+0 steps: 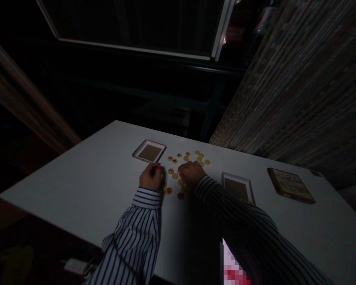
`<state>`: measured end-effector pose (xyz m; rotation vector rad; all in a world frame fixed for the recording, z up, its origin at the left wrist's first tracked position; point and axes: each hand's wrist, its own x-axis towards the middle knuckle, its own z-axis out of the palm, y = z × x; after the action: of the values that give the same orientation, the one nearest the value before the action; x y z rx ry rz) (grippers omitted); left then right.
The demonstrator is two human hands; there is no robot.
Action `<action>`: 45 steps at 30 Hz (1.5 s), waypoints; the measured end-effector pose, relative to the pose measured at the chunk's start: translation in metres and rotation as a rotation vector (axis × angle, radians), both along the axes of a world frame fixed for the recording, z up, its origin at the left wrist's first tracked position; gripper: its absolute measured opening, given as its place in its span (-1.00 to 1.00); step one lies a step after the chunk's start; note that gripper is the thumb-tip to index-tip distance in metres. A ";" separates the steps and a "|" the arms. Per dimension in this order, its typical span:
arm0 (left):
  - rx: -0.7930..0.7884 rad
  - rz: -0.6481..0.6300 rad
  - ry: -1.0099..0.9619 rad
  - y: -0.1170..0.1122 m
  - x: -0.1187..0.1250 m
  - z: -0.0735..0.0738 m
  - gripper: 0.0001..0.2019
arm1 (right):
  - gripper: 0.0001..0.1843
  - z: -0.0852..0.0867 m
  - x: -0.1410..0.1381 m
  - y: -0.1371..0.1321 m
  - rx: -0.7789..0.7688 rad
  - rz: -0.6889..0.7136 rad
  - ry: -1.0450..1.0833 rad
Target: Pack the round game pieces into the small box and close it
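Round wooden Chinese chess pieces (171,171) lie scattered over the middle of the white table (86,170). Some show red or dark characters; others look blank side up. My right hand (192,173) reaches in from the right, its fingers bent together around a piece (179,171) at the fingertips. To the left of the pieces, my left hand (150,177) is closed, thumb against curled fingers, and what it may hold is hidden. Just beyond it sits a shallow open box tray (163,152). A second shallow tray (249,183) with a few pieces inside is partly covered by my right forearm.
A flat box with a printed top (290,185) lies on the table's right side. A small dark object (316,173) rests at the far right edge. String curtains (302,87) hang behind on the right. The room is dim.
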<state>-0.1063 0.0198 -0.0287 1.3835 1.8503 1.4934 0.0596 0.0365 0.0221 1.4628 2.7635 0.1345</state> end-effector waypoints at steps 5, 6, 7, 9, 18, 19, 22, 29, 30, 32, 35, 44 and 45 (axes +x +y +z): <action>0.009 -0.002 -0.001 -0.001 0.001 0.001 -0.74 | -0.74 -0.005 0.000 0.003 -0.001 0.018 -0.016; 0.013 -0.003 -0.001 -0.001 0.001 0.001 -0.74 | -0.73 -0.005 0.000 0.003 -0.003 0.022 -0.017; 0.016 -0.003 0.002 -0.001 0.001 0.001 -0.74 | -0.73 -0.005 0.000 0.003 -0.005 0.023 -0.015; 0.016 -0.003 0.013 -0.001 0.001 0.001 -0.74 | -0.73 -0.004 -0.001 0.003 -0.005 0.024 0.001; -0.029 -0.044 0.042 -0.004 -0.001 0.006 -0.75 | -0.79 -0.002 -0.012 0.000 -0.081 0.106 0.075; -0.026 -0.047 0.049 -0.004 -0.001 0.006 -0.75 | -0.79 -0.003 -0.013 0.000 -0.084 0.106 0.067; -0.037 -0.051 0.051 -0.004 -0.001 0.006 -0.74 | -0.79 -0.006 -0.015 0.002 -0.096 0.101 0.049; -0.038 -0.044 0.037 -0.005 0.000 0.008 -0.76 | -0.81 -0.011 -0.011 0.006 -0.112 0.096 0.177; -0.034 -0.057 0.036 -0.005 0.000 0.008 -0.77 | -0.81 -0.012 -0.011 0.007 -0.144 0.077 0.248; -0.016 -0.102 0.037 -0.005 0.000 0.008 -0.78 | -0.82 -0.013 -0.009 0.009 -0.254 -0.001 0.434; 0.038 -0.187 0.047 -0.006 0.000 0.008 -0.77 | -0.81 -0.012 -0.007 0.011 -0.473 -0.115 0.757; 0.174 -0.336 0.158 -0.011 0.011 0.010 -0.72 | -0.82 -0.008 -0.001 0.014 -0.829 -0.187 1.254; 0.197 -0.342 0.179 -0.011 0.011 0.010 -0.71 | -0.80 -0.007 -0.001 0.014 -0.843 -0.194 1.260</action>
<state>-0.0951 0.0090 -0.0189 1.8721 1.4913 1.4399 0.0590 0.0502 0.0150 1.7460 2.4611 -2.2890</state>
